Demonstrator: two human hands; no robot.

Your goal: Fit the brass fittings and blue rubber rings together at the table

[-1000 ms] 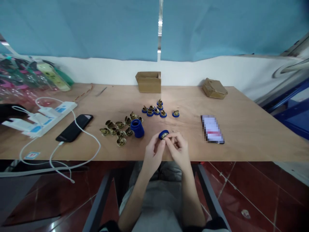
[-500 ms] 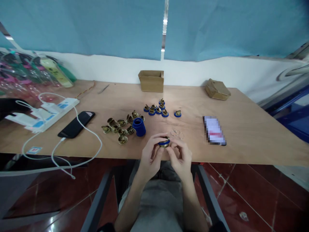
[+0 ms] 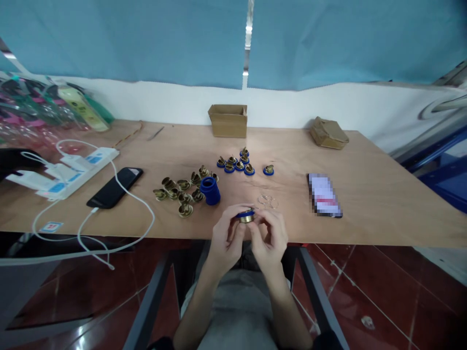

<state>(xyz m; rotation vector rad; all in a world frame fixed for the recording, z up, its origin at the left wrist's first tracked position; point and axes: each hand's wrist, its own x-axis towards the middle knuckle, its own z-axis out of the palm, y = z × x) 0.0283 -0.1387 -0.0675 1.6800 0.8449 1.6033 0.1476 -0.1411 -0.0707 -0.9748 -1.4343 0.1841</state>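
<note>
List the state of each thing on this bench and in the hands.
blue-ringed brass piece, held over the table
left hand, closed on it
right hand, fingertips pinching it
cardboard box, open
black phone, screen dark, cable plugged in
brown packet, closed
blue sleeve, upright

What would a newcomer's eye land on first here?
The left hand and right hand together pinch a blue-ringed brass piece over the near edge of the table. Beyond them, a pile of bare brass pieces lies beside a blue ring stack, with a cluster of blue-ringed pieces farther back.
</note>
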